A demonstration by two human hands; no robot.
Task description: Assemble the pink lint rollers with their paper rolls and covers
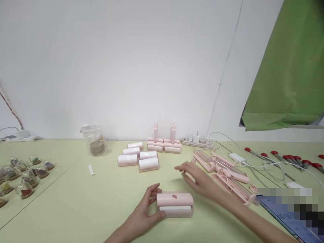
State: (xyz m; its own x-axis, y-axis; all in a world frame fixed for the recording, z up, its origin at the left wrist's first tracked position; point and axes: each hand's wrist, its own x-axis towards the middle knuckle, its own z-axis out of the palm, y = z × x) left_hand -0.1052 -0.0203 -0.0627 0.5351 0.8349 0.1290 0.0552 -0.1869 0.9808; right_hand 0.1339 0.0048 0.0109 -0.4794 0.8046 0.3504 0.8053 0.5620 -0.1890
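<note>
Now the left hand has its grip closed on the left end of a pink roller case; the thumb lies on top and the fingers curl round the end; the case lies flat on the bench, close to the person, with a small round hole in its pink top and a white roll showing along its front.

Just behind it, the right hand hangs over the bench with its grip open and flat; the fingers are spread and point to the left; it holds nothing and does not touch the case.

Right beside that hand, to the right, lies a heap of long pink handle parts; they lie crossed over each other. Further back, in the middle of the bench, five more pink cases with white rolls lie in a loose bunch; behind them, near the wall, is a small stack of finished rollers with two pink handles standing straight up.

A white power strip sits by the wall to the right of the stack; white cables run from it across the bench. A row of red-headed tools lies at the far right; a green sheet hangs above them.

On the left side, a clear bag with something brown inside stands near the wall; a small white slip lies in front of it; little glass domes sit in a group at the far left.
</note>
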